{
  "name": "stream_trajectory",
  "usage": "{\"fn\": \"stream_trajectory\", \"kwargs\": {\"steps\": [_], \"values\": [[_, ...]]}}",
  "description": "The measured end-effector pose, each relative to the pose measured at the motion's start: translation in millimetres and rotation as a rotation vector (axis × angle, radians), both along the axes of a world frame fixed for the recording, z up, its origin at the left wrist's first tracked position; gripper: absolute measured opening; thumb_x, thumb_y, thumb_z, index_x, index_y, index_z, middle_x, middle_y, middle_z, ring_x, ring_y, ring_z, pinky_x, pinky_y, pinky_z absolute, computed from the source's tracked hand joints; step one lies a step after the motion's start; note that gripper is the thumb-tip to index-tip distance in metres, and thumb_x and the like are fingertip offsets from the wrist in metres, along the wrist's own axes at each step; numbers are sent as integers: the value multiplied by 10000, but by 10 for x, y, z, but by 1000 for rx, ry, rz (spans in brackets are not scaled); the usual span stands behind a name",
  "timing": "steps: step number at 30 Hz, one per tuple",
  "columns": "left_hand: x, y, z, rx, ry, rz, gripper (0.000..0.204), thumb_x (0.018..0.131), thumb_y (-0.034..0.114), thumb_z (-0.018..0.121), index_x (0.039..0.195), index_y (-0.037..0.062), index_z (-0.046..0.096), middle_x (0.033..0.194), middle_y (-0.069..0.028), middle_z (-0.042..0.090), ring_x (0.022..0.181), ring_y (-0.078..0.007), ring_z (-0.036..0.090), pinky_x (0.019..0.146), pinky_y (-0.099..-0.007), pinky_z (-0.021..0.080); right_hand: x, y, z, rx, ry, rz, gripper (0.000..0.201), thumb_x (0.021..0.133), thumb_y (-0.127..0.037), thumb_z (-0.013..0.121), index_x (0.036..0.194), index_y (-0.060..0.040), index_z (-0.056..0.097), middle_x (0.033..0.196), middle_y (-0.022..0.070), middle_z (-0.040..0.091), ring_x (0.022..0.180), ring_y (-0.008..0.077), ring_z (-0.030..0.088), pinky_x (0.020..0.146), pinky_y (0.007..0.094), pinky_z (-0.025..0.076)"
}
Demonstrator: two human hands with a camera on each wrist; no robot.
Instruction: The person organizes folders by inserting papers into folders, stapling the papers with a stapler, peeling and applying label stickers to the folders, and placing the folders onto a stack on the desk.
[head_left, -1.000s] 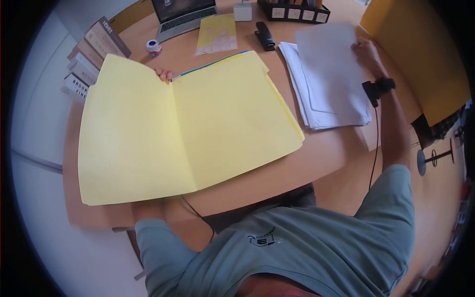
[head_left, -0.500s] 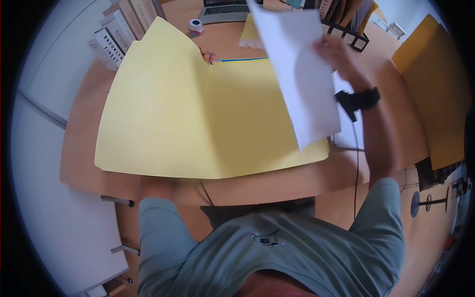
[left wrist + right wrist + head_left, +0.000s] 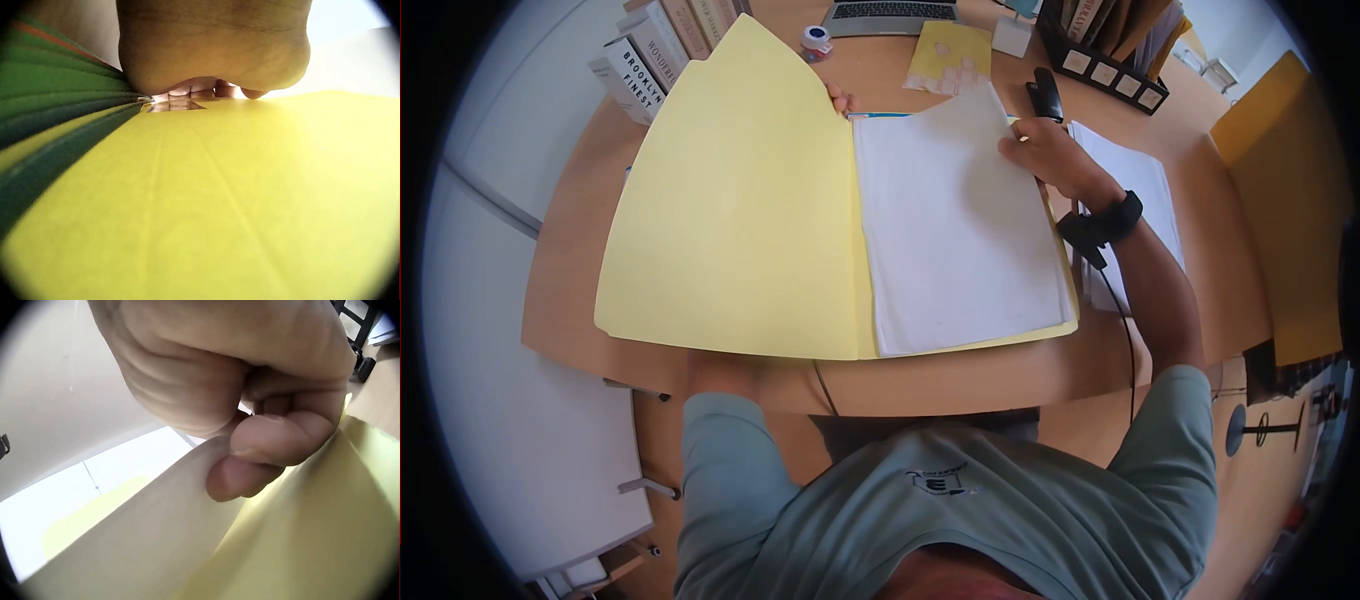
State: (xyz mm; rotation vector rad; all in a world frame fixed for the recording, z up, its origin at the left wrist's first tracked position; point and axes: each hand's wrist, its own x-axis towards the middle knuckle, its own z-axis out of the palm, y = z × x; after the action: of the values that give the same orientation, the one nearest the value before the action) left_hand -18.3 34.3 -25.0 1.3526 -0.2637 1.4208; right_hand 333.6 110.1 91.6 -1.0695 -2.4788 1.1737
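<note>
An open yellow file folder [image 3: 730, 210] spans the desk in the head view. My left hand [image 3: 838, 98] holds it at the top of the fold, mostly hidden behind the left flap. In the left wrist view this hand is over the yellow cover, beside several green and dark folder edges [image 3: 59, 81]. White paper [image 3: 960, 240] lies over the folder's right half, its top edge lifted. My right hand [image 3: 1055, 160] pinches the paper's upper right edge; in the right wrist view thumb and fingertips [image 3: 275, 440] close on it above the yellow folder.
A stack of white papers [image 3: 1145, 190] lies right of the folder, below a black stapler [image 3: 1045, 95]. Behind are a laptop [image 3: 890, 17], a tape roll [image 3: 816, 42], a yellow patterned envelope [image 3: 950, 55] and a black file organizer [image 3: 1105, 70]. Books [image 3: 635, 75] stand at the left.
My right hand has carried the white paper leftward from the stack onto the folder's right half. The left hand keeps its hold at the fold. The head view has shifted.
</note>
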Motion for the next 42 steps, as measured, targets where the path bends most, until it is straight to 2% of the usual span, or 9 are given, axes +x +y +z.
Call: {"fn": "stream_trajectory", "kwargs": {"steps": [11,15,20,24,31,34,36,40,42], "values": [[9,29,75,-3,25,2,361,981,335,486,1179,38,537,1058,-97,615,946,-238,567,1017,-437,359,35,-141,94,162,-127,15,385,917,-274,596,967,106,631,679,140,638,502,173,607,485,295,483],[-53,68,-17,4,32,1,360,981,335,488,1176,38,537,1057,-97,615,944,-239,567,1019,-438,356,84,-117,117,261,-146,28,390,908,-279,609,993,101,635,703,191,661,623,247,668,591,338,518],[-23,84,45,9,37,-3,359,980,336,489,1173,37,537,1057,-97,614,943,-240,567,1021,-441,353,137,228,178,647,-163,89,340,863,-270,640,944,60,659,791,222,677,776,347,673,728,391,522],[-40,166,38,1,39,-21,358,979,336,491,1171,37,538,1056,-98,613,942,-241,566,1022,-443,350,130,843,224,585,-189,-220,355,833,-287,624,929,52,662,917,252,666,893,402,647,785,435,506],[-38,189,76,2,51,-14,356,979,336,493,1166,37,538,1056,-98,612,940,-242,566,1025,-446,345,63,1342,-46,597,-238,-276,492,835,-401,629,1014,56,668,998,289,669,960,414,653,852,446,503],[-47,242,134,1,64,-17,356,978,337,494,1164,37,538,1056,-98,611,939,-243,565,1026,-447,343,-3,1318,13,300,-226,-303,469,828,-343,624,1050,69,659,1012,302,662,960,431,650,843,451,507],[-61,221,119,4,70,-16,355,978,337,495,1163,37,538,1056,-98,611,938,-243,565,1027,-448,341,-76,1621,-220,430,-176,-293,415,818,-291,622,1029,63,663,1004,311,659,952,424,656,832,452,512],[-116,277,80,12,84,-6,354,977,337,496,1161,37,539,1055,-99,610,937,-244,565,1028,-450,339,-179,1458,-187,575,-167,-265,311,814,-151,574,1047,41,646,1005,290,662,972,412,647,849,460,499],[-73,269,136,12,85,-7,354,977,337,497,1160,37,539,1055,-99,610,936,-245,565,1029,-451,337,-267,1402,-213,739,84,-3,347,827,-78,559,1161,11,584,970,248,663,905,393,650,810,435,502]]}}
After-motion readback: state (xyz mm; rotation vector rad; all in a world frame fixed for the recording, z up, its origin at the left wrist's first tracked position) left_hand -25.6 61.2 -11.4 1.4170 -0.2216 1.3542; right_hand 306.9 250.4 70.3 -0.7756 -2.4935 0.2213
